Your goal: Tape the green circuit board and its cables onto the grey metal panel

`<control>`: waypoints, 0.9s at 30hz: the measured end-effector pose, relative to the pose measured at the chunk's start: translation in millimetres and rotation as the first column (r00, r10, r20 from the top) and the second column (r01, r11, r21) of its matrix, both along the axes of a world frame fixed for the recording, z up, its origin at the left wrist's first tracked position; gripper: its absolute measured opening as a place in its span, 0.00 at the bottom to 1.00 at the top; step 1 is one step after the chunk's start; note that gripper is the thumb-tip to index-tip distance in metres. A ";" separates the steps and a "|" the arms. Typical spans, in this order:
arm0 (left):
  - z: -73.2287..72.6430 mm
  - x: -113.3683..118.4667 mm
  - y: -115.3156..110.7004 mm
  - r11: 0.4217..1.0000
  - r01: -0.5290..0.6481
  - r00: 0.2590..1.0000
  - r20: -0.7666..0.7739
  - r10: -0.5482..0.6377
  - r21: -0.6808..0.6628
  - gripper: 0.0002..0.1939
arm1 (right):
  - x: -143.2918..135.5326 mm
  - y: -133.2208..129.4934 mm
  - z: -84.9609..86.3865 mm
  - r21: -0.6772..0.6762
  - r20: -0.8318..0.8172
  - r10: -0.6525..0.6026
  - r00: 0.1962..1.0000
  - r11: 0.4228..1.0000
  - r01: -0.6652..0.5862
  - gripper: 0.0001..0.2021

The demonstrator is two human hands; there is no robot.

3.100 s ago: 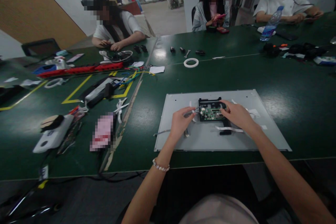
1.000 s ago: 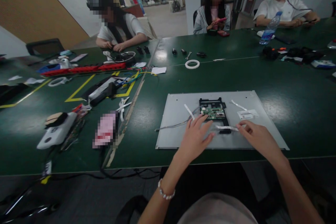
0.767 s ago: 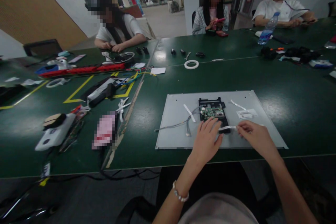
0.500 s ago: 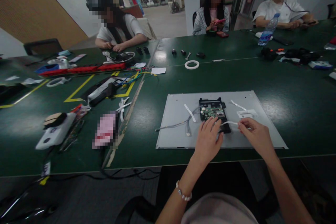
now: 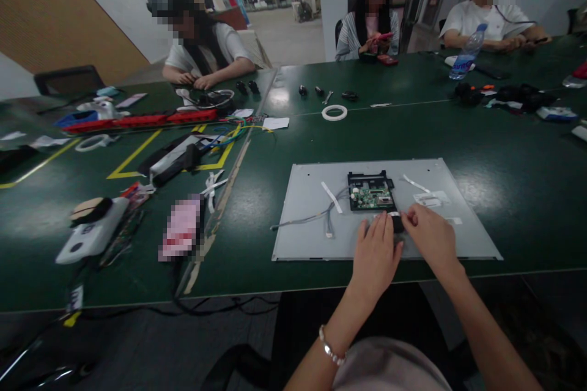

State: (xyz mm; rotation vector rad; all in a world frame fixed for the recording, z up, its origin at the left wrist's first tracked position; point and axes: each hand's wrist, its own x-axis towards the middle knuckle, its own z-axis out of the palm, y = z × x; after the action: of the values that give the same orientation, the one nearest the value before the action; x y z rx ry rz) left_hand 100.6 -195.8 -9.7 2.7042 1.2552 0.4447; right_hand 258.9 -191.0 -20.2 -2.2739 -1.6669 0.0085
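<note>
In the head view, the left hand [image 5: 376, 250] lies flat with its fingers extended side by side, fingertips at the left end of a short white strip [image 5: 394, 214]. The right hand [image 5: 428, 235] is bent, thumb and fingers drawn together at the strip's right end; whether they pinch it cannot be told. The two hands are just apart, with the strip between them, across the lower black part of a black plastic frame [image 5: 369, 176].

That frame lies on a grey panel [image 5: 302, 214] and carries a green circuit board [image 5: 364, 197], just beyond the hands. Grey cables [image 5: 328, 217] run from the board's left side across the panel, one branch ending in a pale connector near the left hand. A second white strip [image 5: 331, 197] lies left of the frame, a third [image 5: 415, 183] to its right, near a clear packet [image 5: 430, 198].

The panel rests on a green table [image 5: 293, 140]. Farther back are a roll of white tape [image 5: 334, 118] and a small wrench [image 5: 327, 98].
</note>
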 end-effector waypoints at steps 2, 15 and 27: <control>-0.1 1.5 -2.7 1.000 -0.026 0.999 -0.023 0.026 0.008 0.26 | -2.1 0.0 -0.7 -0.030 0.074 -0.033 0.997 0.999 0.036 0.11; 0.6 0.5 -8.8 0.996 -0.081 0.995 -0.060 0.084 0.040 0.28 | 64.1 14.6 -11.9 0.117 0.138 -0.021 0.990 0.993 0.005 0.14; 1.2 -0.8 -9.8 0.996 -0.074 0.996 -0.039 0.075 0.046 0.28 | 94.5 23.3 -3.5 -0.102 0.007 -0.173 0.985 0.980 0.173 0.19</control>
State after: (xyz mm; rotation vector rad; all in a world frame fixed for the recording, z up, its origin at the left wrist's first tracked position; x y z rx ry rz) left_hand 99.9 -205.6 -8.6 2.7234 1.3768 0.4327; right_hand 353.4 -167.6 -23.7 -2.4868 -1.4942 0.0567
